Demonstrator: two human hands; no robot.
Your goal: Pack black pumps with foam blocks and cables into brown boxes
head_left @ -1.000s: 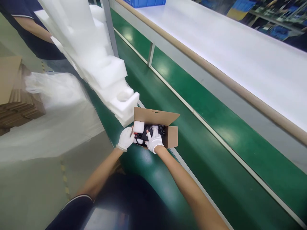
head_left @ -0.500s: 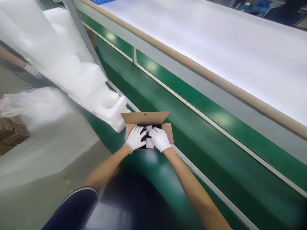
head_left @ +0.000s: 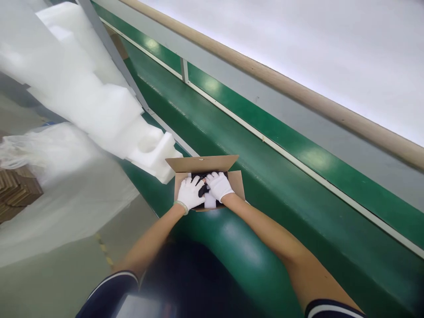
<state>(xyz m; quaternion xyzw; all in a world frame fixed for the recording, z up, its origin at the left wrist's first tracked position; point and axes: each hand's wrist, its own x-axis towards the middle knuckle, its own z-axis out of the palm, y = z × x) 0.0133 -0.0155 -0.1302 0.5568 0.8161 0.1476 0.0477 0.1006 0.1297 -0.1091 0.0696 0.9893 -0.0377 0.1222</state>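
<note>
An open cardboard box (head_left: pixel 202 164) stands on the green surface with its flaps up. My left hand (head_left: pixel 191 193), in a white glove, lies over the box's left part with its fingers spread on black contents. Also white-gloved, my right hand (head_left: pixel 219 186) reaches into the box's upper right part. Its fingers are bent and close together, and what they hold, if anything, is hidden. A black item (head_left: pixel 203 190) shows between the hands, and a white foam block (head_left: pixel 210 201) sits below it near the front wall.
White foam pieces (head_left: pixel 112 110) are piled at the left, ending beside the box. Clear plastic sheeting (head_left: pixel 76 185) and stacked cardboard (head_left: pixel 16 192) lie further left. A raised white table with a wooden edge (head_left: pixel 265 73) runs across the upper right.
My right hand has shifted slightly up and inward in the box, uncovering more of the white foam block's right side. My left hand stays over the left part. The camera view has shifted slightly.
</note>
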